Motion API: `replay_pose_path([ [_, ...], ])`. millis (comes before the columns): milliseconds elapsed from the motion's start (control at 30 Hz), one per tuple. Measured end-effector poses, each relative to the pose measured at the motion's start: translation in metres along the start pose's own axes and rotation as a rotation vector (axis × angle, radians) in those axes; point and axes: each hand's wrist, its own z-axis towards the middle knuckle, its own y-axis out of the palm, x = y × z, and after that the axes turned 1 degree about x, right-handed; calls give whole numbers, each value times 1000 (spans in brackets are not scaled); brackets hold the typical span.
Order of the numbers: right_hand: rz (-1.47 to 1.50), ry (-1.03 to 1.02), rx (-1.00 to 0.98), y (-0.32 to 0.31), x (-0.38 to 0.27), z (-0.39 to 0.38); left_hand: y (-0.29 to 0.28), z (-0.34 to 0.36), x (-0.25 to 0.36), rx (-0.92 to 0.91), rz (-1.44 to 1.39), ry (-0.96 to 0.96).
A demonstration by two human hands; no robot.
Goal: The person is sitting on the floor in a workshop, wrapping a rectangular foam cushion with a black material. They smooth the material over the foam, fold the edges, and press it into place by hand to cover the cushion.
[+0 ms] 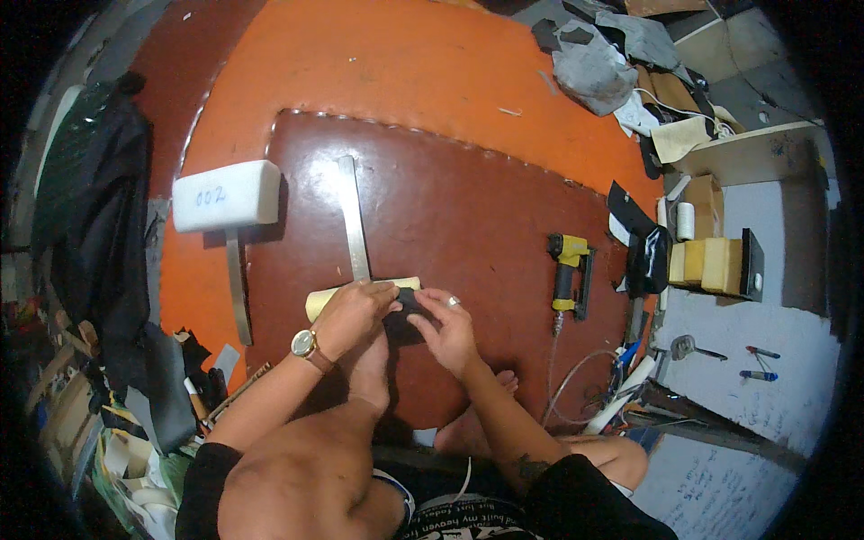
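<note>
My left hand (360, 308), with a watch on its wrist, is closed at the edge of a small dark piece of sheet material (409, 303). My right hand (447, 326) pinches the other side of that piece between thumb and fingers, a ring on one finger. Beneath and behind my left hand lies a pale yellow foam block (321, 303), partly hidden by it. A flat metal bar (353, 216) runs from the block away from me. My foot (367, 373) lies just below the left hand.
A white foam block (227, 216) on a metal bar (237, 288) lies to the left. A yellow and black air stapler (564, 277) with its hose (552, 360) is on the right. Beyond it stand yellow foam blocks (717, 265). Black sheeting (103, 180) hangs far left.
</note>
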Motion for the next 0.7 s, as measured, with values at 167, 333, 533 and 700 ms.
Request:
replay_pose_path([
  [167,-95,-121,55,7,-3,11,7,9,0,-19,101,-164],
  [333,-38,69,4,5,-8,9,-4,12,11,-22,2,-164],
  [533,-206,12,5,10,-12,21,12,6,5,19,83,-148],
  [700,-2,106,-140,-7,-11,26,24,4,3,127,120,-134],
])
